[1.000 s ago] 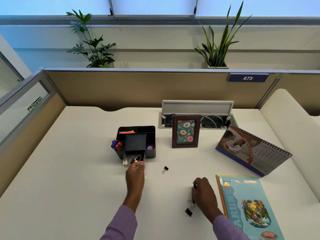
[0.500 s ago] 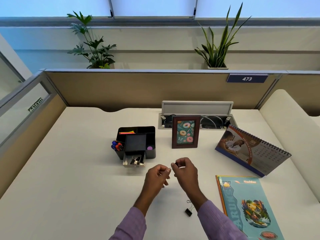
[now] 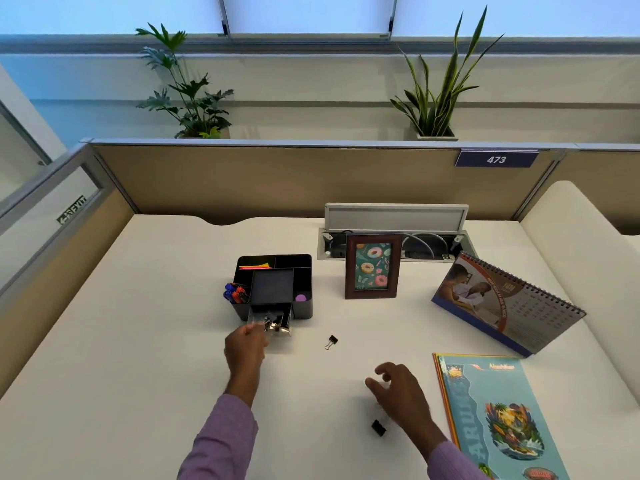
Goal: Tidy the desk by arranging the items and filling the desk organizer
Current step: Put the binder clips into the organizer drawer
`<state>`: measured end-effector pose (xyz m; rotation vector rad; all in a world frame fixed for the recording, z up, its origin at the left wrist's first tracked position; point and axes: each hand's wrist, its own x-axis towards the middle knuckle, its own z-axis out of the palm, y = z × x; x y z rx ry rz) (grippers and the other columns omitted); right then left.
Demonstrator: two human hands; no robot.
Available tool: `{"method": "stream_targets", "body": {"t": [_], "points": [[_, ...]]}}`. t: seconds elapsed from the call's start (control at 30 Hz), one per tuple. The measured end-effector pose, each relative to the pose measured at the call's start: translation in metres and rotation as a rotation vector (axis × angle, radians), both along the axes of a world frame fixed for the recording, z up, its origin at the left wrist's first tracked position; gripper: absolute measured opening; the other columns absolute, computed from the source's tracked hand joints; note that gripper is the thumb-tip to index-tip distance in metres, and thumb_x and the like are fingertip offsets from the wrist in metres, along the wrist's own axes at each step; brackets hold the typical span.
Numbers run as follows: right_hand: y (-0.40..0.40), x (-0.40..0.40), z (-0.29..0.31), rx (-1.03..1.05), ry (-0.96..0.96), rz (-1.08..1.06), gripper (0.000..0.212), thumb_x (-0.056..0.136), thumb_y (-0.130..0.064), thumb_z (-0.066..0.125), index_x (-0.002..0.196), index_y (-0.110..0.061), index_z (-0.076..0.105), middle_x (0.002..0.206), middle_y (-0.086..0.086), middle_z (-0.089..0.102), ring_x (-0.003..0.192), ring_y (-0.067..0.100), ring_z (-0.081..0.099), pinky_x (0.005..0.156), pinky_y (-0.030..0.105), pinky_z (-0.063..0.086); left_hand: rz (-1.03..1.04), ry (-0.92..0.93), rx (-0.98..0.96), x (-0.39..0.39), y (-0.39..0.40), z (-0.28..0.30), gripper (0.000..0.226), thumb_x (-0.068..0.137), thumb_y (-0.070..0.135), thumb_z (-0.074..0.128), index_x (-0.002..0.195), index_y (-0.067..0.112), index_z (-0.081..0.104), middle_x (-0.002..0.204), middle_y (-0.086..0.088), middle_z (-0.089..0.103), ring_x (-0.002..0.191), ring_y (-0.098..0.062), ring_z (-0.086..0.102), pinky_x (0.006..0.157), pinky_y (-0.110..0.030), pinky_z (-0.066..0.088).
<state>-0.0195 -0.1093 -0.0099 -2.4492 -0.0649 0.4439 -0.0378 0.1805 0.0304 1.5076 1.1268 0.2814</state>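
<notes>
A black desk organizer (image 3: 303,268) stands mid-desk with markers (image 3: 235,294) at its left side, neon sticky notes at the back and its small clear drawer (image 3: 285,329) pulled open, binder clips inside. My left hand (image 3: 246,346) is at the drawer's front and pinches a black binder clip (image 3: 267,322) over it. One loose binder clip (image 3: 331,341) lies right of the drawer. Another binder clip (image 3: 378,427) lies nearer me, just under my right hand (image 3: 398,389), which hovers with relaxed, spread fingers and holds nothing.
A framed donut picture (image 3: 373,266) stands behind the clips, in front of an open cable hatch (image 3: 394,216). A desk calendar (image 3: 509,303) stands at the right, with a colourful book (image 3: 498,417) lying in front of it. Beige partitions enclose the white desk (image 3: 138,341).
My hands met in the middle, where the clip passed from right to left. The left hand then carried it to the open drawer and the right hand dropped back toward the near clip.
</notes>
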Motion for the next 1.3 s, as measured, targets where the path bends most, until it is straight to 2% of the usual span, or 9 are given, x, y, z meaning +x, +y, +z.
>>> {"method": "stream_targets", "body": {"t": [0.1, 0.23, 0.53, 0.7, 0.87, 0.97, 1.07, 1.17, 1.3], "points": [[-0.012, -0.012, -0.011, -0.121, 0.037, 0.033, 0.044, 0.082, -0.054, 0.066, 0.117, -0.029, 0.056, 0.112, -0.002, 0.050, 0.106, 0.014, 0.051, 0.077, 0.025, 0.044, 0.113, 0.020, -0.142, 0.003, 0.009, 0.000, 0.011, 0.089, 0.014, 0.067, 0.089, 0.003, 0.069, 0.063, -0.010, 0.058, 0.046, -0.017, 0.040, 0.045, -0.024, 0.032], [-0.016, -0.021, -0.014, -0.193, 0.024, 0.068, 0.051, 0.079, -0.058, 0.066, 0.120, -0.030, 0.053, 0.106, -0.007, 0.039, 0.106, 0.014, 0.047, 0.074, 0.024, 0.043, 0.161, 0.029, -0.252, 0.010, 0.011, -0.001, 0.012, 0.088, 0.013, 0.067, 0.091, 0.001, 0.069, 0.060, -0.009, 0.054, 0.043, -0.016, 0.037, 0.043, -0.023, 0.029], [-0.013, -0.030, -0.015, -0.261, 0.058, 0.156, 0.069, 0.067, -0.064, 0.071, 0.124, -0.030, 0.051, 0.117, -0.003, 0.042, 0.110, 0.017, 0.047, 0.072, 0.027, 0.044, 0.171, 0.032, -0.327, 0.020, 0.003, 0.006, 0.015, 0.095, 0.015, 0.055, 0.098, 0.002, 0.064, 0.066, -0.010, 0.064, 0.041, -0.017, 0.044, 0.042, -0.021, 0.032], [-0.013, -0.033, -0.017, -0.304, 0.072, 0.234, 0.076, 0.066, -0.056, 0.076, 0.130, -0.030, 0.044, 0.123, -0.002, 0.037, 0.111, 0.018, 0.047, 0.069, 0.027, 0.038, 0.155, 0.061, -0.278, 0.016, 0.005, 0.010, 0.018, 0.097, 0.016, 0.050, 0.102, 0.002, 0.059, 0.071, -0.013, 0.068, 0.041, -0.019, 0.042, 0.043, -0.022, 0.031], [-0.013, -0.036, -0.023, -0.289, 0.055, 0.256, 0.062, 0.071, -0.042, 0.074, 0.124, -0.028, 0.046, 0.115, -0.004, 0.033, 0.104, 0.018, 0.050, 0.067, 0.027, 0.041, 0.152, 0.039, -0.264, 0.007, 0.002, 0.012, 0.021, 0.096, 0.016, 0.049, 0.101, -0.001, 0.061, 0.070, -0.013, 0.068, 0.039, -0.020, 0.042, 0.043, -0.023, 0.031], [-0.011, -0.037, -0.026, -0.273, 0.023, 0.253, 0.043, 0.079, -0.031, 0.067, 0.118, -0.026, 0.050, 0.107, -0.006, 0.029, 0.094, 0.017, 0.051, 0.067, 0.025, 0.044, 0.157, 0.018, -0.244, 0.002, -0.001, 0.012, 0.019, 0.095, 0.015, 0.051, 0.100, 0.001, 0.063, 0.063, -0.012, 0.064, 0.034, -0.018, 0.039, 0.042, -0.022, 0.030], [-0.011, -0.038, -0.032, -0.270, -0.031, 0.242, 0.023, 0.087, -0.021, 0.057, 0.111, -0.022, 0.054, 0.108, -0.002, 0.038, 0.078, 0.015, 0.044, 0.064, 0.024, 0.042, 0.160, -0.013, -0.219, -0.001, -0.006, 0.015, 0.018, 0.095, 0.016, 0.052, 0.098, 0.003, 0.065, 0.058, -0.011, 0.056, 0.036, -0.017, 0.037, 0.043, -0.022, 0.029], [-0.013, -0.037, -0.034, -0.265, -0.067, 0.239, 0.019, 0.090, -0.019, 0.054, 0.108, -0.022, 0.057, 0.107, -0.001, 0.044, 0.074, 0.012, 0.041, 0.057, 0.017, 0.035, 0.160, -0.041, -0.199, -0.003, -0.012, 0.019, 0.017, 0.096, 0.014, 0.052, 0.100, 0.005, 0.066, 0.057, -0.010, 0.051, 0.040, -0.017, 0.036, 0.042, -0.023, 0.028], [-0.015, -0.035, -0.033, -0.247, -0.083, 0.239, 0.015, 0.089, -0.016, 0.054, 0.103, -0.020, 0.057, 0.098, -0.005, 0.037, 0.071, 0.012, 0.042, 0.048, 0.015, 0.026, 0.132, -0.088, -0.167, -0.005, -0.019, 0.024, 0.019, 0.097, 0.011, 0.050, 0.109, 0.011, 0.065, 0.059, -0.009, 0.049, 0.045, -0.015, 0.035, 0.036, -0.019, 0.026]]}}
